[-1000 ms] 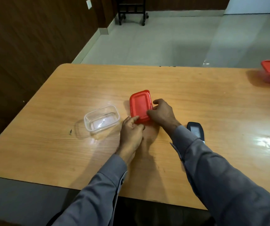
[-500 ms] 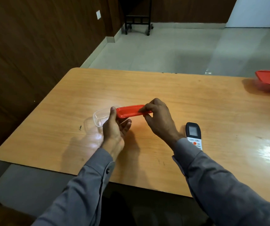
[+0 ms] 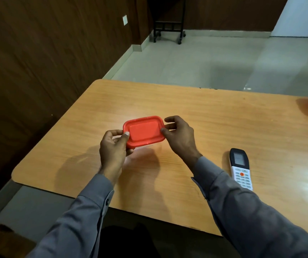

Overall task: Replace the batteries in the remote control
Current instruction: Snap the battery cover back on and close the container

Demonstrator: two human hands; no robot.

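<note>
Dark wood-panelled walls (image 3: 47, 53) with a wall socket (image 3: 125, 20), pale tiled floor (image 3: 205, 62), black wheeled stand (image 3: 168, 28), glossy wooden surface (image 3: 214, 118) reflecting light

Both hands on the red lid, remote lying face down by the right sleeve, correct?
Not quite. In the head view the remote lies face up, screen and buttons showing. The rest holds: left hand and right hand both grip the red lid.

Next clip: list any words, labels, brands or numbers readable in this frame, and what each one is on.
No text can be read.
Remote control: screen and keypad markings are too small and blurred to read.
Red lid, held by the left hand and right hand: no lettering visible.
White wall plate: blank as far as it shows.
</note>
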